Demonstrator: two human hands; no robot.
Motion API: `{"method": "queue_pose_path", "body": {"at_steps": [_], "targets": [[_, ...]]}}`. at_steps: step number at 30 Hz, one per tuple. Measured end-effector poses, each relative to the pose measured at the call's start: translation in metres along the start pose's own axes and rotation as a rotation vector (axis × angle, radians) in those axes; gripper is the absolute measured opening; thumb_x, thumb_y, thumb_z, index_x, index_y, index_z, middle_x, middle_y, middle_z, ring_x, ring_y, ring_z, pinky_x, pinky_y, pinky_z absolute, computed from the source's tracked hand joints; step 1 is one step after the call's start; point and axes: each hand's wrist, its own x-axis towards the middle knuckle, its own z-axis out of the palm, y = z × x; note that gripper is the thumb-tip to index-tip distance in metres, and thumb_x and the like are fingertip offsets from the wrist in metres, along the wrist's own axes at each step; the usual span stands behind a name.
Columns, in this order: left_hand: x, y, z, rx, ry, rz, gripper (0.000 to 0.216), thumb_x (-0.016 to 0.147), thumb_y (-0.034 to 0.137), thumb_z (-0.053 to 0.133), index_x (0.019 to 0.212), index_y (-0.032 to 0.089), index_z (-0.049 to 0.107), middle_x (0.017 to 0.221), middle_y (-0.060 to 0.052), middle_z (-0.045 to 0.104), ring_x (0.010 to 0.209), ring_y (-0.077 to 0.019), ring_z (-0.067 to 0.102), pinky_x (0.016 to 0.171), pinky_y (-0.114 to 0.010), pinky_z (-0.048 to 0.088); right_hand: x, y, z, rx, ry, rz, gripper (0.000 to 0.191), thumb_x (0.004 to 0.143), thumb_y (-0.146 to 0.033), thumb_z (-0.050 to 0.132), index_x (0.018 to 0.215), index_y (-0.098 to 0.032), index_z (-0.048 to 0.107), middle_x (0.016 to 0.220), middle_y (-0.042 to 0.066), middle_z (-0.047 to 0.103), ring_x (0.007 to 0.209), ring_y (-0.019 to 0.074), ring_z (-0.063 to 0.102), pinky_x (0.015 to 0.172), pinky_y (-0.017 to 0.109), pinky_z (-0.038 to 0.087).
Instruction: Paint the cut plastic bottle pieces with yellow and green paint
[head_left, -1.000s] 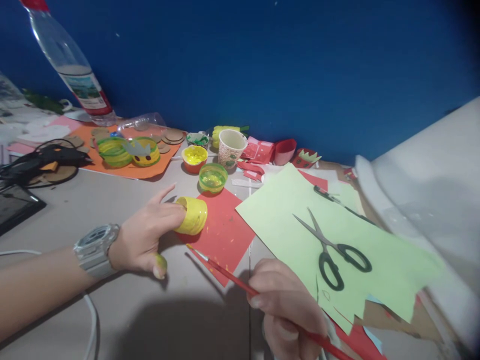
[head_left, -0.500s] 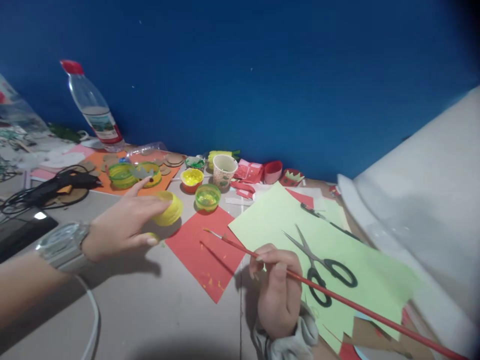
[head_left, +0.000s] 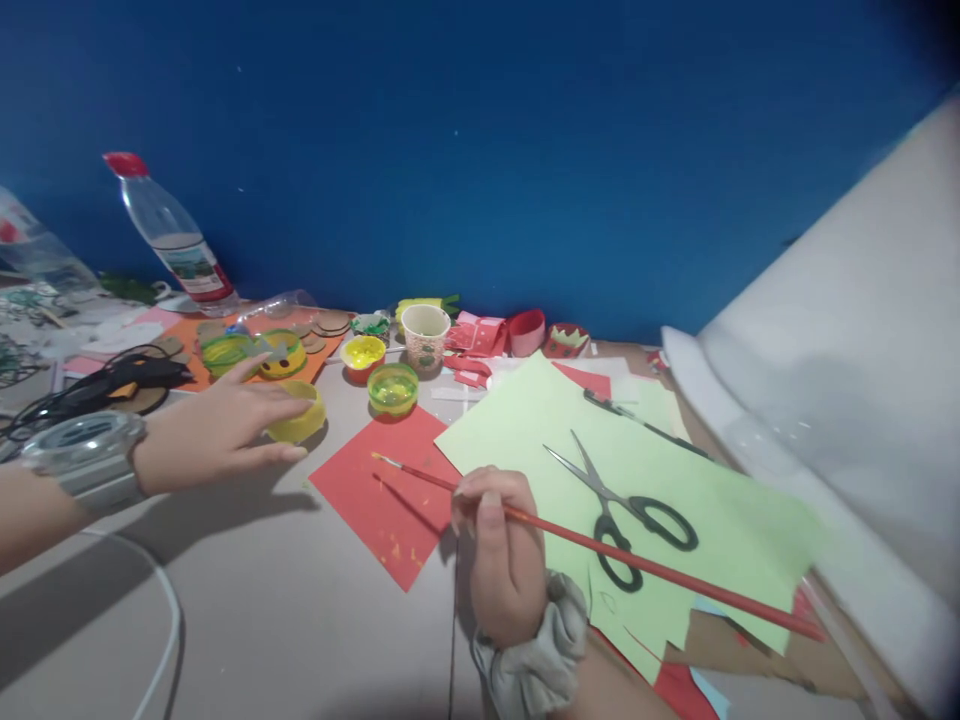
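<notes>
Left of the red paper (head_left: 360, 505), the left hand (head_left: 214, 430) spreads loosely over the yellow ring (head_left: 298, 425), thumb clear; right of the paper, the right hand (head_left: 502, 560) pinches the red brush (head_left: 712, 592) well forward, likely for control, its bristles (head_left: 377, 456) raised above the paper

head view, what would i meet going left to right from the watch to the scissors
Watch, left hand, yellow round container, red cup of yellow paint, patterned paper cup, right hand, scissors.
</notes>
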Motion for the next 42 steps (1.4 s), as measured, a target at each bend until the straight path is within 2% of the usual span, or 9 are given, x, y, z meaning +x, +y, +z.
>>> {"method": "queue_pose_path", "body": {"at_steps": [7,16,21,24,27,32,36,38,42], "targets": [[0.008,0.011,0.001,-0.017,-0.060,-0.054,0.073,0.090,0.073,0.026,0.110,0.018,0.068,0.112,-0.010,0.073,0.100,-0.0276,0.065,0.110,-0.053,0.027,0.001,-0.001,0.000,-0.033,-0.006,-0.008,0.018,0.102,-0.025,0.039,0.094,-0.025,0.054,0.080,-0.002,0.054,0.067,0.0110,0.053,0.063,0.028,0.042],[0.018,0.003,-0.003,-0.035,-0.011,0.108,0.050,0.093,0.057,0.041,0.108,0.018,0.068,0.095,-0.005,0.074,0.076,-0.0213,0.064,0.102,-0.046,0.037,0.000,-0.006,0.002,-0.100,-0.037,-0.044,0.018,0.101,-0.023,0.040,0.092,-0.023,0.055,0.079,-0.002,0.055,0.068,0.0115,0.052,0.065,0.028,0.041],[0.009,0.004,-0.016,-0.119,0.113,0.064,0.057,0.092,0.063,0.039,0.107,0.016,0.068,0.095,-0.004,0.073,0.081,-0.0211,0.064,0.097,-0.040,0.042,0.003,-0.005,0.003,0.043,0.019,0.088,0.023,0.103,-0.033,0.039,0.089,-0.022,0.055,0.068,-0.004,0.051,0.060,0.0109,0.050,0.059,0.026,0.040],[-0.004,0.008,-0.024,-0.381,0.263,-0.065,0.067,0.094,0.069,0.025,0.110,0.016,0.065,0.110,-0.006,0.070,0.098,-0.0238,0.063,0.092,-0.039,0.047,0.012,-0.007,0.004,0.082,0.132,0.217,0.029,0.102,-0.041,0.038,0.087,-0.021,0.053,0.059,-0.005,0.052,0.052,0.0095,0.047,0.052,0.023,0.037],[-0.015,0.013,-0.027,-0.948,0.350,-0.179,0.077,0.093,0.073,0.012,0.108,0.017,0.062,0.104,-0.005,0.072,0.095,-0.0235,0.066,0.088,-0.041,0.052,0.022,-0.008,0.002,0.078,0.280,0.329,0.034,0.100,-0.049,0.041,0.084,-0.020,0.050,0.054,-0.005,0.055,0.048,0.0092,0.045,0.048,0.020,0.034],[-0.031,0.020,-0.002,-1.213,0.657,-0.239,0.068,0.083,0.081,0.035,0.108,0.022,0.057,0.101,-0.006,0.071,0.094,-0.0271,0.068,0.087,-0.047,0.054,0.028,-0.008,0.000,0.033,0.346,0.377,0.037,0.096,-0.055,0.046,0.084,-0.020,0.050,0.054,-0.005,0.055,0.048,0.0101,0.045,0.048,0.021,0.035],[-0.039,0.023,0.034,-0.847,0.765,-0.161,0.054,0.099,0.058,0.020,0.130,0.020,0.042,0.124,-0.014,0.060,0.117,-0.0287,0.057,0.103,-0.051,0.044,0.022,-0.008,0.005,-0.104,0.273,0.316,0.040,0.098,-0.054,0.041,0.086,-0.018,0.056,0.060,-0.002,0.056,0.053,0.0111,0.047,0.052,0.023,0.039],[-0.040,0.021,0.047,-0.744,0.786,-0.116,0.059,0.095,0.063,0.029,0.129,0.018,0.044,0.129,-0.015,0.058,0.124,-0.0309,0.052,0.116,-0.057,0.023,0.014,-0.006,0.008,-0.217,0.199,0.241,0.041,0.100,-0.051,0.038,0.089,-0.018,0.060,0.068,0.000,0.059,0.056,0.0117,0.048,0.053,0.024,0.040],[-0.041,0.014,0.061,-0.569,0.797,0.005,0.061,0.093,0.068,0.029,0.129,0.022,0.047,0.132,-0.012,0.060,0.133,-0.0310,0.046,0.119,-0.059,-0.002,0.001,-0.002,0.010,-0.417,-0.103,-0.140,0.029,0.102,-0.031,0.036,0.101,-0.022,0.064,0.087,0.004,0.063,0.075,0.0169,0.059,0.068,0.032,0.048]]}}
